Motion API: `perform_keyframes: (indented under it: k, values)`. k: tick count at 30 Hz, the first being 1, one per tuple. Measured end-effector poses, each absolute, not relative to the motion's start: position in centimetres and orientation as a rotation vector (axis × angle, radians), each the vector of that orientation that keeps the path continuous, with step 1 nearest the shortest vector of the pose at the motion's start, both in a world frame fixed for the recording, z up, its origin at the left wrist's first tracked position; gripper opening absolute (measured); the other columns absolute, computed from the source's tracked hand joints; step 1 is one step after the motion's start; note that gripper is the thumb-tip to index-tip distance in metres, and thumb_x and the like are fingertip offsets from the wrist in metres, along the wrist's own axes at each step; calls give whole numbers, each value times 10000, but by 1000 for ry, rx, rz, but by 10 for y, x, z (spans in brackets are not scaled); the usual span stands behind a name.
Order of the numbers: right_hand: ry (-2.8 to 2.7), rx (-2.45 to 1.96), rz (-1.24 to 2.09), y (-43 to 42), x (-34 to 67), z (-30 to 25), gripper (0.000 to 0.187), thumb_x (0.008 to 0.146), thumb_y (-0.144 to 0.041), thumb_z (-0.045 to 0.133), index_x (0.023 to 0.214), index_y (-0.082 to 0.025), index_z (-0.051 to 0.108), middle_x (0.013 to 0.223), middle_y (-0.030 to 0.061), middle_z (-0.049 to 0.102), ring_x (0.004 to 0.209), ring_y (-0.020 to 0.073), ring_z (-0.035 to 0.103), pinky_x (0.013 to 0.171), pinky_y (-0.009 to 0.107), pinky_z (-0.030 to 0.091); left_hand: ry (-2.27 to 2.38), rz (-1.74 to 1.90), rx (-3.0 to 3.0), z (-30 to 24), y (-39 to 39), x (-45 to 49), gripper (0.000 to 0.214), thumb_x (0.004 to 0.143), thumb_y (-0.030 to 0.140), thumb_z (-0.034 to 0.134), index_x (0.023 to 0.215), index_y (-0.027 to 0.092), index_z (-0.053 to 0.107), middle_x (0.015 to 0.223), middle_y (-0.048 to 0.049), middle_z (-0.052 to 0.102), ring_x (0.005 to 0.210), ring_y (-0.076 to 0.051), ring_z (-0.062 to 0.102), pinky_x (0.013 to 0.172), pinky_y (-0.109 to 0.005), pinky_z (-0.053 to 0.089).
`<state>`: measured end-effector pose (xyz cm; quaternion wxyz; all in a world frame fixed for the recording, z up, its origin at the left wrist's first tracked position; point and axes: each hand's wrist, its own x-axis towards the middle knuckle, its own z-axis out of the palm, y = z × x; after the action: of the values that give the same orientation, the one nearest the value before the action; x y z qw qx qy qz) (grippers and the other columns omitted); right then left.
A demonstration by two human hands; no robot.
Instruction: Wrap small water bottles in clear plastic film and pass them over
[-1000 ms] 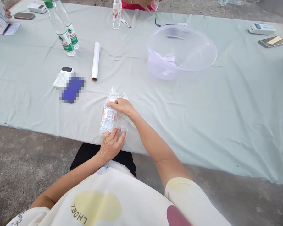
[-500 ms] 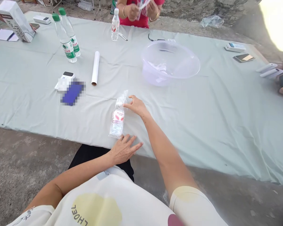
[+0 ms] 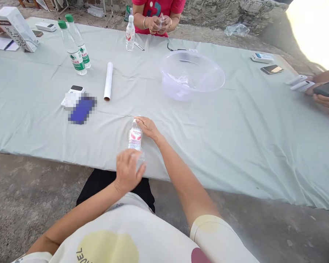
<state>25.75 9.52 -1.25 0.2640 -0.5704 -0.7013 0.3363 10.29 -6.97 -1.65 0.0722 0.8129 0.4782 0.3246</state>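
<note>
A small water bottle (image 3: 135, 136) with a red and white label lies on the cloth near the table's front edge, wrapped in clear plastic film. My right hand (image 3: 147, 126) rests at its cap end, fingers stretched out over the film. At the bottle's base, my left hand (image 3: 127, 170) is slightly smeared by motion, its thumb apart from the other fingers. It hides the base of the bottle, and a bit of loose film (image 3: 142, 156) shows beside it.
A purple translucent basin (image 3: 178, 91) stands ahead to the right, with clear plastic inside. To the left are a white film roll (image 3: 108, 82), two green-capped bottles (image 3: 77, 60) and a blurred blue item (image 3: 82, 110). Across the table, a person in red (image 3: 159, 22) handles clear plastic.
My right hand has flattened the film down around the cap end. My left hand has lifted from the table and turned fingers-forward over the bottle's base.
</note>
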Motion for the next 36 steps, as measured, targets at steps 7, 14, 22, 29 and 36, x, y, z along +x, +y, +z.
perform_keyframes:
  k: [7, 14, 22, 29, 36]
  values:
    - [-1010, -1578, 1217, 57, 250, -17, 368, 833, -416, 560, 1139, -215, 602, 1105, 72, 691, 947, 190, 650, 805, 290, 507, 1707, 708, 2160, -45, -40, 82, 635, 830, 365, 715, 1355, 106, 470, 1351, -258, 575, 1363, -422, 457, 1108, -582, 345]
    - [-868, -1243, 1094, 14, 255, 38, 412, 751, -532, 710, 987, -233, 555, 919, 12, 604, 809, 151, 589, 718, 281, 499, 1254, 1130, 1434, -19, -19, 74, 546, 802, 218, 677, 1320, 286, 520, 1352, -93, 538, 1223, -288, 552, 958, -458, 533]
    - [-1278, -1008, 532, 22, 242, 86, 295, 901, -351, 633, 1184, -290, 579, 1153, 60, 556, 1096, 214, 575, 987, 413, 489, 508, 1137, 398, 43, 63, 67, 470, 643, 192, 760, 1105, 224, 684, 1067, -59, 692, 1004, -236, 652, 867, -379, 548]
    - [-1221, -1009, 741, 75, 226, 56, 382, 922, -393, 575, 1284, -294, 505, 1263, 87, 553, 1153, 215, 576, 1012, 430, 499, 802, 1316, -10, 26, 140, 89, 350, 952, 311, 514, 651, 152, 594, 676, -21, 651, 603, -140, 630, 608, -277, 511]
    - [-1149, -1151, 778, 209, 271, 65, 473, 838, -504, 629, 1251, -280, 575, 1203, 63, 635, 1126, 213, 612, 984, 392, 522, 616, 1181, 235, -11, 165, 98, 394, 941, 480, 565, 1280, 283, 606, 1312, -64, 648, 1251, -201, 584, 1004, -362, 483]
